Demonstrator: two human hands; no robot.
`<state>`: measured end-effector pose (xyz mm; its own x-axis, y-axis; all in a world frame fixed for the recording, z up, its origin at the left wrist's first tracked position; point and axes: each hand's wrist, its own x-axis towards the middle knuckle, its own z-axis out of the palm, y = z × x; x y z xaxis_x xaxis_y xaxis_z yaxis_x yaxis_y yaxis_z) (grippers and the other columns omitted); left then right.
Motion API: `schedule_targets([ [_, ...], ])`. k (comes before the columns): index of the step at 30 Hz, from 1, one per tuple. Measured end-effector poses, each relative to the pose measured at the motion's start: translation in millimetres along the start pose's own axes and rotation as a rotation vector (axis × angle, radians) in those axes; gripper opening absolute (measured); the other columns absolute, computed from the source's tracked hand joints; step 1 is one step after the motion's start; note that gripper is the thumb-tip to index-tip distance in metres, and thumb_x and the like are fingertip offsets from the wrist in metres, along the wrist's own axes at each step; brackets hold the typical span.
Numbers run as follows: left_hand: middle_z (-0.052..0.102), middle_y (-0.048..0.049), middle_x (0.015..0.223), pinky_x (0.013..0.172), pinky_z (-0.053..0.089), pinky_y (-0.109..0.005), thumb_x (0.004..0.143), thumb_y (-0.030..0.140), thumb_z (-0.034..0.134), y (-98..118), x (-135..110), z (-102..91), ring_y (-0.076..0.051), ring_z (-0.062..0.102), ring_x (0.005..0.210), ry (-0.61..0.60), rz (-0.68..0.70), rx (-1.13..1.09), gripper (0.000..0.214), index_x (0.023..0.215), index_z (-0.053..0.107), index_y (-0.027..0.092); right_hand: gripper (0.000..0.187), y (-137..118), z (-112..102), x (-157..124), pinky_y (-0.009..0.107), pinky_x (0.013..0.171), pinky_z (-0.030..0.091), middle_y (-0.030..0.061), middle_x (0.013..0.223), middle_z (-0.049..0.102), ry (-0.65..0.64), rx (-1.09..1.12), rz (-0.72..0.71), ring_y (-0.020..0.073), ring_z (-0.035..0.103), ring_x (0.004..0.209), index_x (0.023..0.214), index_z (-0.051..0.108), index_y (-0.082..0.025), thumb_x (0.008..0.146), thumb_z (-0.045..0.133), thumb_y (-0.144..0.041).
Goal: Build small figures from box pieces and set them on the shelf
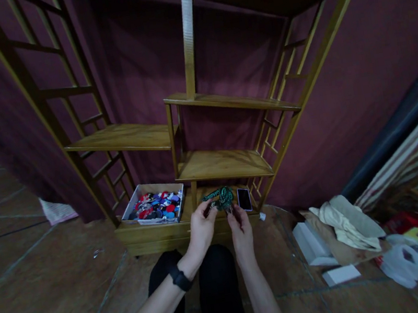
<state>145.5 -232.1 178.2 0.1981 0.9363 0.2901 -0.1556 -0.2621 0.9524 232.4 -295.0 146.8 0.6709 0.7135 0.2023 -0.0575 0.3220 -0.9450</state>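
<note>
My left hand (201, 228) and my right hand (240, 228) are raised together in front of the lowest board of a wooden shelf unit (218, 164). Both pinch a small green tangled object (220, 198), like a cord or strap with a little metal piece hanging below it. The left fingers grip its left end, the right fingers close on the part under it. A black band sits on my left wrist. A dark phone (244, 199) lies flat on the board just right of the green object.
A white box (155, 206) filled with several small red, blue and dark pieces stands on the bottom board at left. On the tiled floor at right lie white boxes (310, 244), beige cloth (344, 222), a plastic bag and coloured packaging. My dark-trousered knees are below.
</note>
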Motion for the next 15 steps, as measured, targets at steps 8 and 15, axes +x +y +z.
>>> schedule_targets([
  [8, 0.062, -0.0058, 0.090, 0.080, 0.045, -0.029, 0.075, 0.018, 0.058, 8.8, -12.7, 2.3, -0.018, 0.058, 0.088, -0.084, 0.205, 0.292, 0.009, 0.080, 0.066, 0.016, 0.037, 10.6, -5.8, 13.7, 0.032, 0.089, 0.041, 0.0054, 0.102, 0.063, 0.022, -0.043, -0.010, 0.0170, 0.057, 0.095, 0.106, 0.055, -0.016, 0.073, 0.059, -0.033],
  [15, 0.058, -0.0050, 0.091, 0.075, 0.047, -0.026, 0.078, 0.020, 0.057, 0.3, -15.4, 0.1, -0.016, 0.057, 0.086, -0.157, 0.307, 0.439, 0.009, 0.086, 0.060, 0.017, 0.037, 22.8, -6.8, 17.6, 0.031, 0.080, 0.045, 0.0053, 0.093, 0.065, 0.047, -0.088, 0.004, 0.0169, 0.058, 0.085, 0.105, 0.056, -0.017, 0.073, 0.057, -0.035],
])
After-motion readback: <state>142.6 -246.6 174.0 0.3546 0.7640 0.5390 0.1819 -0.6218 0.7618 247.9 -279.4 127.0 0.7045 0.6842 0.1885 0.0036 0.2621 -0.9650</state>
